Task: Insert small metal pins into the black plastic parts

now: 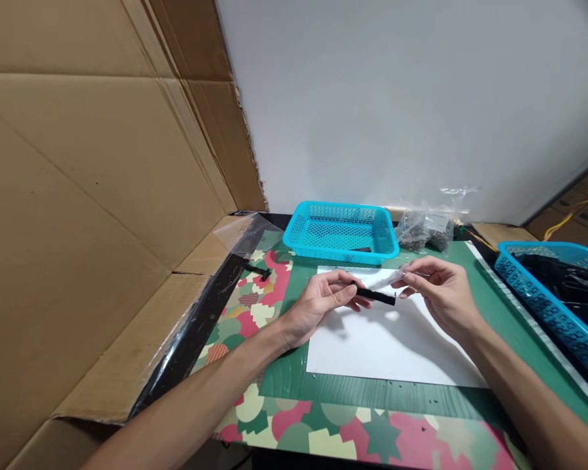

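My left hand (pixel 326 300) grips one end of a slim black strip-like piece (pixel 377 296), its thumb pressed on top. The strip points to the right, above a white sheet of paper (pixel 396 346). Close to its free end, my right hand (pixel 438 290) pinches a crumpled piece of clear plastic film (pixel 387 279) between thumb and fingers. This film reaches left toward the black strip; whether the two are joined I cannot tell.
A blue basket (pixel 343 252) stands behind the paper, with a small dark piece inside. Clear bags of dark bits (pixel 426 235) lie beside it. Another blue basket (pixel 543 287) at right holds black parts. A black piece (pixel 259 269) and an empty clear bag (pixel 249 234) lie left; cardboard (pixel 88 196) walls that side.
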Demonstrator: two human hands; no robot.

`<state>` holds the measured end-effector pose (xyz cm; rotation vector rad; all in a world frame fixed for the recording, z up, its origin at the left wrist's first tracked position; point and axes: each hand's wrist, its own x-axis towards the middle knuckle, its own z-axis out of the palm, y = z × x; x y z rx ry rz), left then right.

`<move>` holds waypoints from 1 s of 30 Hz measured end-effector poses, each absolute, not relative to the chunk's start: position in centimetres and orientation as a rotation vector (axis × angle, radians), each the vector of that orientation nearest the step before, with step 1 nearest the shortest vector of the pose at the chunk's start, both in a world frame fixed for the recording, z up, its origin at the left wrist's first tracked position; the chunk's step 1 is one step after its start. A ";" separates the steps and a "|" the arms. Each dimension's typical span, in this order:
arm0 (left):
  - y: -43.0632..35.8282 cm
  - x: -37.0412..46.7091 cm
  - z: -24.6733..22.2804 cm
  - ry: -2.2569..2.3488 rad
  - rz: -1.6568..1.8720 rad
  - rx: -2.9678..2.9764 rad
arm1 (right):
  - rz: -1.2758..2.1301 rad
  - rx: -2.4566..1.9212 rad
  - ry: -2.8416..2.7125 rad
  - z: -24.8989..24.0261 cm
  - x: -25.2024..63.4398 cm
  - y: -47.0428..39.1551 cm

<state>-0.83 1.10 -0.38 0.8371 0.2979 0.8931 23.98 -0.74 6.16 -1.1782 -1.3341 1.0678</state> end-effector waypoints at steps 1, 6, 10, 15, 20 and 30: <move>1.1 -0.8 -0.5 0.307 0.899 0.846 | 1.063 -1.173 -1.327 6.2 23.9 -0.8; 1.1 -0.9 -0.4 0.288 0.911 0.827 | 1.058 -1.155 -1.300 6.3 23.5 -0.8; 1.0 -0.9 -0.4 0.294 0.918 0.865 | 1.100 -1.145 -1.301 6.4 23.4 -0.9; 0.7 -1.0 -0.5 0.283 0.880 0.919 | 1.178 -1.138 -1.336 6.3 22.9 -1.3; 0.5 -1.0 -0.2 0.286 0.869 0.930 | 1.198 -1.101 -1.380 6.3 22.4 -1.5; 0.7 -1.1 -0.1 0.343 0.880 0.893 | 1.218 -1.161 -1.384 4.6 22.9 -1.6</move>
